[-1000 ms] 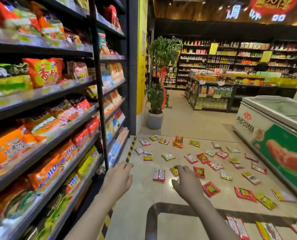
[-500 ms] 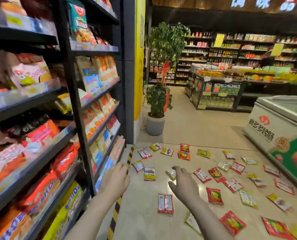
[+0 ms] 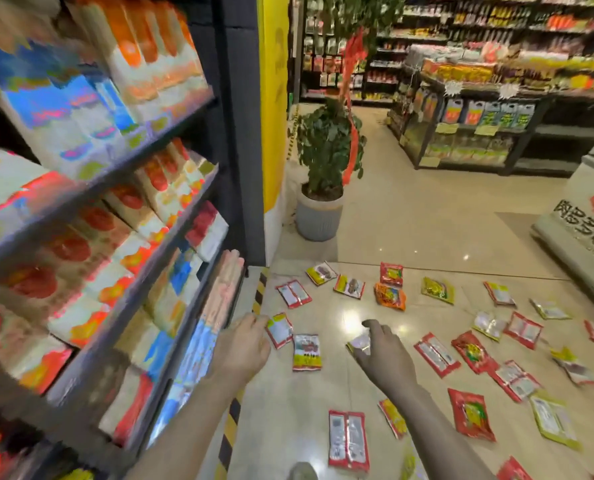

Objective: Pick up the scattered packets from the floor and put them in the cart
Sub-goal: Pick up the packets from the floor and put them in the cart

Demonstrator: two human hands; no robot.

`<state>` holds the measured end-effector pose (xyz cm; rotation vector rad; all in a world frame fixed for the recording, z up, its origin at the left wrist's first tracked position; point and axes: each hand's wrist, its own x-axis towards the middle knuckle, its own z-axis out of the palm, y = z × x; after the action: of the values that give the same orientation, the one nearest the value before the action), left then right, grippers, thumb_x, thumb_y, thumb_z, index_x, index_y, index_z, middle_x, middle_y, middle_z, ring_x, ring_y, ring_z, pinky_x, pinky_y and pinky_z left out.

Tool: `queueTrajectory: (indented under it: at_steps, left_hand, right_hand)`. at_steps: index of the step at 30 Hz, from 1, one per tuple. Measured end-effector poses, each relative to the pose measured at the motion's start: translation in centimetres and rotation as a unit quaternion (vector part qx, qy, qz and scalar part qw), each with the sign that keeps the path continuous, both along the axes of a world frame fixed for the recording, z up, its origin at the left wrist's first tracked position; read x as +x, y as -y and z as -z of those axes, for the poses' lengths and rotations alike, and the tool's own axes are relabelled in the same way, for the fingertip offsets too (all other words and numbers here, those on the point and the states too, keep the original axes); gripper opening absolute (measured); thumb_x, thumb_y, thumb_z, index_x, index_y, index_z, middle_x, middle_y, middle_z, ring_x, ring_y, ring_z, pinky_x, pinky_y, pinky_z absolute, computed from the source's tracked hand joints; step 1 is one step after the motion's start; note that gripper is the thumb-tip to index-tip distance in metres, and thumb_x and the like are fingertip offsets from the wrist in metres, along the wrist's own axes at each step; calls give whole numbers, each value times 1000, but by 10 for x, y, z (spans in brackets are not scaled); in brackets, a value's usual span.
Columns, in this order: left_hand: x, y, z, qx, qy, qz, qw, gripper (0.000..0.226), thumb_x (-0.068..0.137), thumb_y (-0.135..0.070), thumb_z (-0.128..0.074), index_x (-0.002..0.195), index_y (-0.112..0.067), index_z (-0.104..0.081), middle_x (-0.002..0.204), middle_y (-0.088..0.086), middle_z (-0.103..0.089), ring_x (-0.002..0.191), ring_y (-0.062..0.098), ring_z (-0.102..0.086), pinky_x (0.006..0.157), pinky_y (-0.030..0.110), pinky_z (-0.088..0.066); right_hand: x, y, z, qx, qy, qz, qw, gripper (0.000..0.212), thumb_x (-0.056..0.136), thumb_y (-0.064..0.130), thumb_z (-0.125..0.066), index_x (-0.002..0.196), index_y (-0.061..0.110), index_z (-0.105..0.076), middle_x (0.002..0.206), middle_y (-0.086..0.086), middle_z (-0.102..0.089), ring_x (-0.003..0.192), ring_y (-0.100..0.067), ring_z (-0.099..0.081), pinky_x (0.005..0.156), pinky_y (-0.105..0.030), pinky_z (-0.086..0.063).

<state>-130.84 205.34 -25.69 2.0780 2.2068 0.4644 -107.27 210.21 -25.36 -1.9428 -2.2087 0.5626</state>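
Observation:
Several small snack packets, red, yellow and white, lie scattered over the beige tiled floor (image 3: 427, 237). My left hand (image 3: 243, 344) stretches forward with relaxed fingers, its fingertips at the edge of a red-and-white packet (image 3: 280, 330). My right hand (image 3: 384, 353) reaches out with loosely spread fingers over a pale packet (image 3: 360, 341), partly hiding it. Whether either hand touches its packet cannot be told. Between the hands lies a white-and-red packet (image 3: 307, 352). A red double packet (image 3: 348, 439) lies near my feet. The cart is out of view.
A tall shelf unit (image 3: 115, 237) full of bagged goods runs along my left, edged by a yellow-black floor stripe (image 3: 231, 420). A potted plant (image 3: 323, 188) stands ahead by a yellow pillar (image 3: 273, 109). A white freezer chest (image 3: 586, 216) borders the right.
I have moved forward and lower toward the packets; the cart rim has dropped out of view. Both hands have reached further ahead, now right over the nearest packets.

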Motion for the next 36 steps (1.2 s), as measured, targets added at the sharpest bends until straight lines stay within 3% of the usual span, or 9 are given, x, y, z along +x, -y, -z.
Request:
queueTrajectory:
  at_steps: [4, 12, 19, 26, 28, 31, 33, 35, 36]
  left_hand:
    - [-25, -108, 43, -114, 92, -34, 989, 42, 80, -28, -44, 113, -8, -60, 107, 11, -62, 103, 31, -59, 86, 38, -49]
    - [-69, -278, 150, -166, 223, -146, 949, 27, 85, -7, -58, 111, -1, -60, 110, 19, -61, 107, 34, -56, 86, 36, -43]
    - [-99, -409, 360, -235, 344, -282, 864, 27, 86, -10, -58, 111, 0, -57, 110, 23, -63, 106, 37, -58, 88, 40, -45]
    - [-109, -487, 596, -286, 354, -376, 807, 39, 90, -10, -59, 121, 13, -52, 124, 30, -54, 119, 37, -51, 91, 33, -39]
    - [-110, -498, 647, -289, 345, -381, 808, 40, 86, -18, -66, 108, 14, -58, 111, 32, -59, 111, 39, -56, 85, 38, -40]
    - [-112, -508, 702, -249, 355, -391, 812, 25, 74, -32, -75, 82, -13, -62, 77, 8, -63, 90, 28, -63, 67, 29, -38]
    - [-113, -512, 729, -233, 345, -416, 809, 58, 59, -53, -76, 101, -18, -58, 96, 4, -64, 100, 24, -62, 79, 32, -48]
    - [-111, -515, 744, -256, 315, -436, 803, 97, 60, -60, -75, 136, -14, -36, 130, 11, -52, 121, 31, -50, 97, 41, -43]
    - [-108, -517, 748, -267, 308, -445, 797, 102, 66, -57, -75, 143, -12, -25, 138, 13, -44, 127, 33, -43, 102, 43, -38]
  right_hand:
    - [-27, -102, 26, -43, -1, 10, 999, 50, 90, 31, -54, 135, 19, -38, 131, -6, -49, 120, -27, -48, 88, -35, -47]
    - [-76, -265, 122, -132, 18, 22, 991, 49, 91, 29, -53, 136, 18, -37, 133, -5, -46, 123, -26, -45, 91, -33, -42]
    - [-111, -376, 324, -194, 33, 60, 979, 50, 92, 33, -51, 137, 17, -35, 131, -6, -47, 124, -25, -44, 89, -33, -42]
    - [-127, -439, 570, -258, 58, 135, 955, 53, 92, 37, -51, 137, 17, -32, 134, -6, -44, 124, -27, -45, 92, -36, -42]
    - [-134, -447, 627, -282, 60, 158, 944, 55, 91, 38, -52, 137, 17, -32, 134, -7, -43, 124, -29, -46, 92, -38, -43]
    - [-143, -455, 692, -310, 73, 196, 928, 57, 88, 42, -54, 133, 16, -32, 132, -9, -41, 124, -32, -43, 94, -42, -41]
    - [-146, -459, 723, -350, 62, 229, 906, 65, 81, 45, -63, 129, 14, -32, 131, -10, -38, 125, -33, -41, 97, -45, -40]
    - [-148, -460, 746, -398, 35, 253, 881, 82, 70, 48, -74, 129, 13, -29, 130, -11, -35, 126, -34, -38, 101, -47, -39]
    - [-149, -460, 753, -409, 24, 263, 874, 88, 65, 48, -78, 129, 14, -28, 130, -11, -34, 125, -34, -37, 102, -49, -38]
